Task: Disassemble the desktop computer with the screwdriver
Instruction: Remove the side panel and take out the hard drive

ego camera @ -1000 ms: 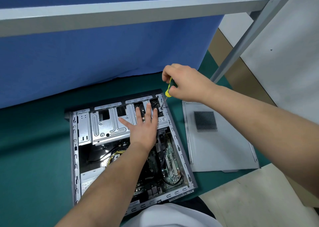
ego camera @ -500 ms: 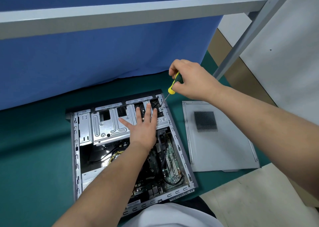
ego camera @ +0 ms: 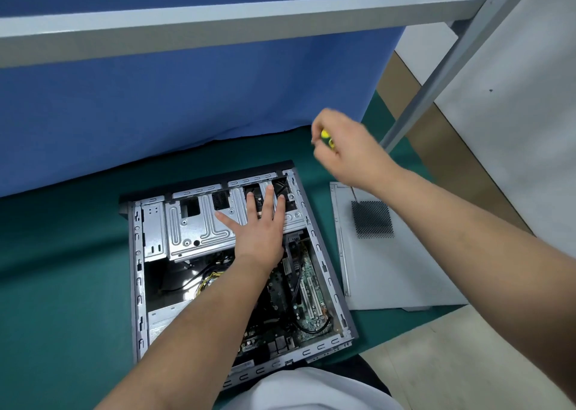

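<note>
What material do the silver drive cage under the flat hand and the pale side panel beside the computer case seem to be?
Silver drive cage: probably bare stamped sheet steel, shiny with pressed ribs. Pale side panel: likely painted sheet metal, matte light grey with a perforated vent.

This looks like a workshop or recording bench set up for repair work, not a home. A dark green mat covers the surface [ego camera: 62,285], a plain blue cloth backdrop [ego camera: 187,104] hangs behind it, and a grey painted metal frame [ego camera: 218,26] of square bars spans overhead with a slanted strut at the right. An opened grey metal desktop computer case [ego camera: 324,272] lies flat on the mat beside its removed grey side panel [ego camera: 405,269] with a perforated vent.
</note>
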Demonstrator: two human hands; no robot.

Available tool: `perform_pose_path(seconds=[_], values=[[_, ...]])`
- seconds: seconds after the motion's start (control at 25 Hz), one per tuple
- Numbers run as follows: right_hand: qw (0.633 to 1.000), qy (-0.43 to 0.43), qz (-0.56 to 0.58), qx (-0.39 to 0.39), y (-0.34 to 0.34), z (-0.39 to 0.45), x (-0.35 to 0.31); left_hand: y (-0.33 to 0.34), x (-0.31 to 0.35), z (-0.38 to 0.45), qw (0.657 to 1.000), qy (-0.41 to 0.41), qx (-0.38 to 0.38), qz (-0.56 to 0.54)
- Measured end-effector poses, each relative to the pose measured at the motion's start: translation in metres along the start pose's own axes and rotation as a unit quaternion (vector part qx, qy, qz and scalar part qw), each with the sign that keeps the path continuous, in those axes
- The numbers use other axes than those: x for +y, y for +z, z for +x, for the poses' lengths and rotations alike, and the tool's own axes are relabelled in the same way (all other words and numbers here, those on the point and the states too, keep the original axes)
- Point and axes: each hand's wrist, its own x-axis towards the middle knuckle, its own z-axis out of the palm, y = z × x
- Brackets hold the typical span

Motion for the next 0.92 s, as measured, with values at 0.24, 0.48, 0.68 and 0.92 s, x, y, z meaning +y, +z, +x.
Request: perform_pose_path(seconds=[0.24, 0.48, 0.68, 0.92], values=[[0.961, 0.073, -0.169, -0.206, 0.072, -0.013, 0.024, 0.001, 0.0, 0.0, 1.0, 0.002, -0.004, 0.004], [0.942, 0.038, -0.284, -0.173, 0.104, -0.014, 0.026, 0.002, 0.0, 0.0, 1.0, 0.002, -0.002, 0.006], [0.932, 0.046, -0.321, -0.16, 0.113, -0.012, 0.02, 0.002, 0.0, 0.0, 1.0, 0.003, -0.001, 0.006], [0.919, 0.025, -0.35, -0.179, 0.119, -0.007, 0.022, 0.003, 0.0, 0.001, 1.0, 0.001, 0.002, 0.005]])
